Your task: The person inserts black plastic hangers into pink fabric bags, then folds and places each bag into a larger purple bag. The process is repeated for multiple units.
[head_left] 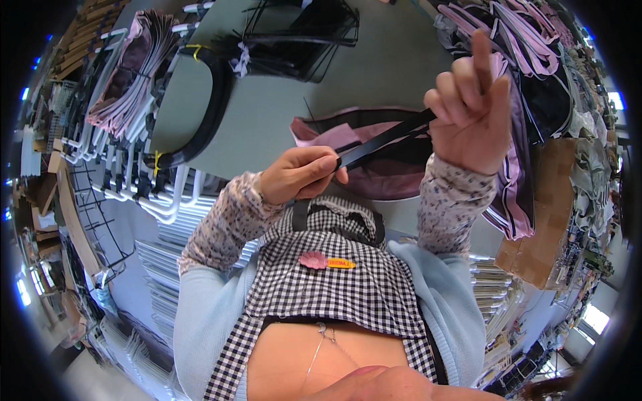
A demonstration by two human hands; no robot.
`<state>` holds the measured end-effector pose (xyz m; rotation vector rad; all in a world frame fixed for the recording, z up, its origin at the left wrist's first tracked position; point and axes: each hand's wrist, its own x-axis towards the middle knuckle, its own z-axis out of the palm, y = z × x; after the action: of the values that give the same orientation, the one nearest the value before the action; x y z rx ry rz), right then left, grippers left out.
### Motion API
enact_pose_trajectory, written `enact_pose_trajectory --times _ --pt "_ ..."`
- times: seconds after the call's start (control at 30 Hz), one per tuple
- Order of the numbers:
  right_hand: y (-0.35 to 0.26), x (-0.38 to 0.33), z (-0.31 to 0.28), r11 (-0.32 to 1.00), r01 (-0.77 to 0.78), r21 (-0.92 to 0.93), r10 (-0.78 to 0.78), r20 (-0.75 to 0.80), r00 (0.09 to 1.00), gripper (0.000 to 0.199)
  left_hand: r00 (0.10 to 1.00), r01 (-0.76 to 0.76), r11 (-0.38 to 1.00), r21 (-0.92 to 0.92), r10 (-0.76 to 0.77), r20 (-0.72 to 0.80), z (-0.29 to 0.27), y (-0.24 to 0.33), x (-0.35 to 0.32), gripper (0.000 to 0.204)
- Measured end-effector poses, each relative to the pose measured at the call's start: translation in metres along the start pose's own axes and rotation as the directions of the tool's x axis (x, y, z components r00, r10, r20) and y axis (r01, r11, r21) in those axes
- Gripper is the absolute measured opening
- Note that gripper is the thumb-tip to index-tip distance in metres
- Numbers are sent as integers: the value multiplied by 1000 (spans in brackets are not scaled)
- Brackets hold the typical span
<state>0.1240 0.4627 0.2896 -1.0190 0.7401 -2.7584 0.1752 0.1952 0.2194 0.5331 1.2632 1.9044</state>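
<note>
A black flat strap [382, 146] runs slantwise between my two hands, looking doubled or folded along its length. My left hand [299, 172] is closed on its lower end, thumb on top. At the upper end, my right hand [473, 110] has its fingers curled around the strap and its index finger pointing up. Below the strap, a pink and dark mesh fabric piece [394, 179] lies on the grey-green table [281, 110]. What the right palm covers is hidden.
A curved black bundle with yellow ties [217, 100] lies left on the table, near black wire frames [301, 47] at the back. Pink and black fabric pieces [528, 40] pile up at right beside a cardboard box [545, 200]. White tube frames [177, 200] stand at left.
</note>
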Motion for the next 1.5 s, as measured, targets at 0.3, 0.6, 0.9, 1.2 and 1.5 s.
enact_pose_trajectory --times 0.3,0.6,0.9,1.2,1.5 --pt "-7 15 61 660 -45 -750 89 18 996 58 1000 -27 988 155 26 8 -4 -3 5 37" --pt "82 -67 5 -64 227 -972 248 205 947 29 789 -123 877 465 370 -490 -53 51 -80 40" --pt "217 -137 -140 -547 53 -836 311 -143 940 33 806 78 885 459 215 -551 -86 -82 -58 18" --pt "172 -114 -74 109 -562 -820 341 -500 796 18 728 122 490 863 547 -414 -105 -104 -8 45" --pt "156 -156 -114 -263 -457 -850 365 -526 768 20 827 -34 858 513 312 -467 -108 -76 -31 20"
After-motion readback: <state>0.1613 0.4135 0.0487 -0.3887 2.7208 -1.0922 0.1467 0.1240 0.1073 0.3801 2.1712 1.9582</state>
